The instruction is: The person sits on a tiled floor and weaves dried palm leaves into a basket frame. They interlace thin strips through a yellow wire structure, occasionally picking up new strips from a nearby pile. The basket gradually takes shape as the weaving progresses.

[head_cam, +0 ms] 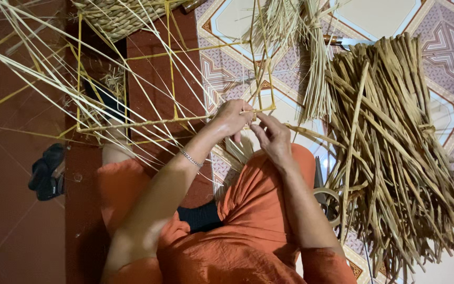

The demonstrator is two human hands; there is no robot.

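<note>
A yellow wire frame (172, 79) with straw strands wound along its lower bar lies over my lap. My left hand (230, 118) grips that bar near its right corner, fingers closed on the straw wrapping. A thin bracelet sits on its wrist. My right hand (271, 134) is just beside it, pinching a dry straw strand (303, 131) that runs off to the right. Long pale strands (38, 63) fan out from the frame to the upper left. My knees in orange cloth are below both hands.
A big heap of dry flat straw (395, 158) covers the patterned tile floor (447, 42) on the right. A thinner straw bundle (311, 58) hangs above the hands. A woven basket (116, 16) sits at the top left. A dark sandal (45, 171) lies at left.
</note>
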